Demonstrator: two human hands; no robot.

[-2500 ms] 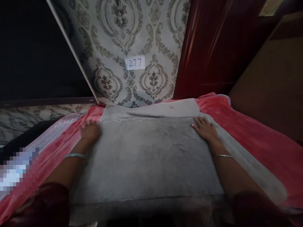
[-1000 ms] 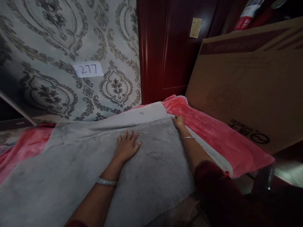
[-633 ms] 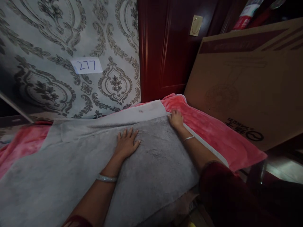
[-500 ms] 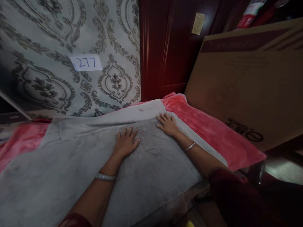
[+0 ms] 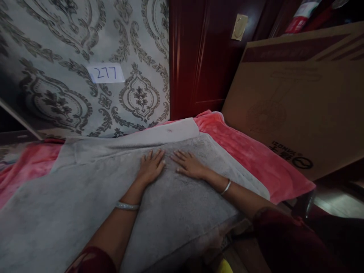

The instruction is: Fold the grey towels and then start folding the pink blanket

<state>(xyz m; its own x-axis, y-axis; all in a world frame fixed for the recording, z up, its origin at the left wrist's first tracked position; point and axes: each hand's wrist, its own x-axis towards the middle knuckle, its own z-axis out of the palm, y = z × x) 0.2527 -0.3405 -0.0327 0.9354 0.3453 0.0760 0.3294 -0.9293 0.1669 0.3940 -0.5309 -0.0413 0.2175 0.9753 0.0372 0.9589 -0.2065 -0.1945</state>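
A grey plush cloth (image 5: 93, 197) lies spread over the surface before me, its far edge folded back into a paler strip (image 5: 182, 129). My left hand (image 5: 150, 167) rests flat on the grey cloth near the middle, fingers spread. Close to its right, my right hand (image 5: 189, 163) also lies flat on the cloth, palm down, with its fingers apart and pointing left. Neither hand holds anything. A pink-red plush cloth (image 5: 250, 155) shows from under the grey one on the right and at the left edge.
A patterned wall (image 5: 108, 34) with a paper marked 277 (image 5: 105, 72) stands behind. Beside it is a dark red wooden panel (image 5: 196, 57). A large cardboard box (image 5: 295, 102) leans at the right. Something yellow (image 5: 224, 266) shows at the bottom edge.
My right hand has slid left and slightly nearer over the grey cloth, closer to my left hand. My left hand has barely moved.
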